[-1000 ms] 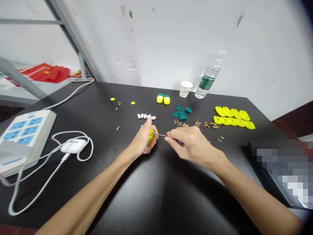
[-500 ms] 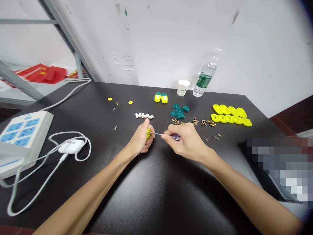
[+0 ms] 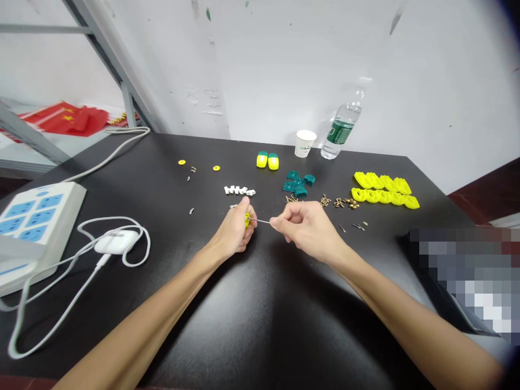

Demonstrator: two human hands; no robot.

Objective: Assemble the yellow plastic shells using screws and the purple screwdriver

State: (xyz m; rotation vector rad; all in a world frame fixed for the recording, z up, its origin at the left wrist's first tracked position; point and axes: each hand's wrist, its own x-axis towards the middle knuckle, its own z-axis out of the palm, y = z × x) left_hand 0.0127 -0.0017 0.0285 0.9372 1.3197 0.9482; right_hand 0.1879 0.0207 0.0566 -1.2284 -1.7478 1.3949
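Centre of frame: my left hand (image 3: 233, 230) closed around a yellow piece (image 3: 247, 220), thumb up, fingers wrapped about its far side; only a sliver of yellow shows. My right hand (image 3: 309, 226), just right of centre, has thumb and forefinger pinched on the driver (image 3: 262, 221), shaft lying near level, tip at the yellow piece. Handle hidden behind my fingers; whether the tip sits in a screw I can't tell from here.

Above my left thumb, a row of white parts (image 3: 239, 190). Upper centre, two capsules (image 3: 267, 160), green over yellow, side by side. Right of centre, green shells (image 3: 298, 183) in a cluster; below and right of them, small heaps of brass screws (image 3: 325, 201). Right side, two rows of yellow shells (image 3: 385, 197). Upper right, a cup (image 3: 305, 144) beside a bottle (image 3: 340, 131). Far left, a socket block (image 3: 36, 216); near it, a white charger (image 3: 117, 241) among looped cable.
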